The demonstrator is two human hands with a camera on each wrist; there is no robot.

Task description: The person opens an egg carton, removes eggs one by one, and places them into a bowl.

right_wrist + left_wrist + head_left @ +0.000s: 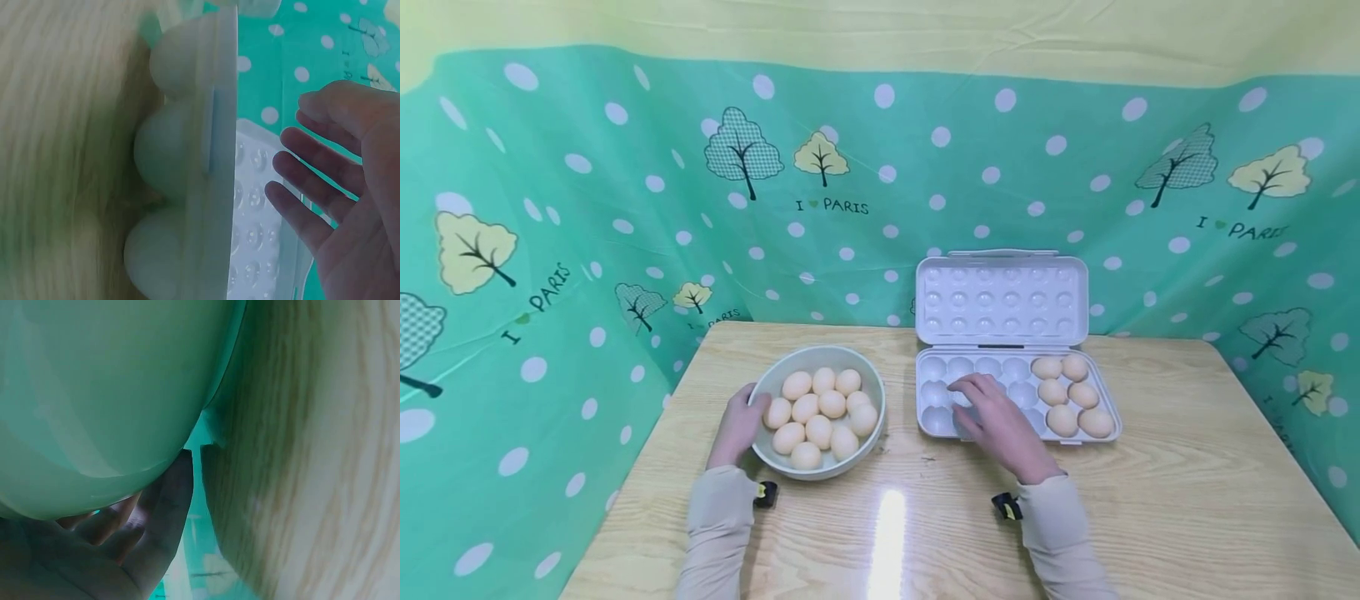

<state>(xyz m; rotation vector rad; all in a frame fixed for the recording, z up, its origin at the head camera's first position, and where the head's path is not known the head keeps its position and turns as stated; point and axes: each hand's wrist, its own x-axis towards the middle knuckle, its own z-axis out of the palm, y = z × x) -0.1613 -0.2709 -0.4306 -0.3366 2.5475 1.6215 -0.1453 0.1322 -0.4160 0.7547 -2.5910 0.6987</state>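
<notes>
Head view: the bowl (pixel 805 358) stands on the wooden table (pixel 1187 458) at 7 o'clock from the centre and contains a pile of eggs (pixel 832 404). The left hand (pixel 739 429) holds the bowl at its 9 o'clock rim. The egg box (pixel 934 393) is located at 3 o'clock from the bowl, well apart from it, with its lid (pixel 1002 300) raised at the 12 o'clock side. Six eggs (pixel 1082 393) occupy the two rows of cells at the box's 3 o'clock end. The right hand (pixel 1003 432) enters from 5 o'clock and is positioned over the box, on the 9 o'clock side of those six eggs, with thumb and fingers parted and loosely bent; contact with the cells cannot be determined. The printed cloth (pixel 925 167) hangs behind the table at 12 o'clock. Left wrist view: the outer wall of the bowl fills the area from 9 to 12 o'clock; the left hand lies at 7 o'clock, its fingers against that wall, and the table surface is at 3 o'clock. Right wrist view: the edge of the egg box runs from 12 to 6 o'clock, its rounded cell undersides facing 9 o'clock; the right hand is at 4 o'clock, fingers separated and slightly curved, with the lid seen beyond at 5 o'clock
</notes>
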